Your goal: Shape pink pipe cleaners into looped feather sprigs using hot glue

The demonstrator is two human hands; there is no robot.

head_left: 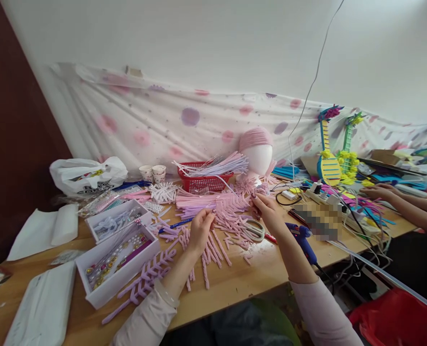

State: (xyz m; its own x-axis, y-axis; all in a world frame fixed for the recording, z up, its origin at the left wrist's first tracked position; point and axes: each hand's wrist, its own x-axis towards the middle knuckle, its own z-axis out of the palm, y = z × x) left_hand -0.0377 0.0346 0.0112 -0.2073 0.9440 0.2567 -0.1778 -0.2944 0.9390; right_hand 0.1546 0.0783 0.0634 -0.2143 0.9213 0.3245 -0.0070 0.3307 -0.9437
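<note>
My left hand [200, 230] is closed in a pinch above the table, fingertips at one end of a pink leaf-shaped pipe-cleaner piece [233, 204]. At its other end, my right hand [268, 211] pinches with thumb and finger. Under and between the hands lie short pink pipe-cleaner lengths [213, 251], partly hidden by my left hand. Scissors with pale handles [255, 230] rest just below my right hand. A blue glue gun [303, 240] lies to the right of my right forearm. Purple branched pipe-cleaner pieces [150, 274] are beside my left forearm.
Behind stand a red basket [199, 182] of pipe cleaners and a white mannequin head [259, 158] with a pink cap. White boxes of beads [118, 283] sit at left. Cables [361, 230] and another person's hands [377, 192] are at right.
</note>
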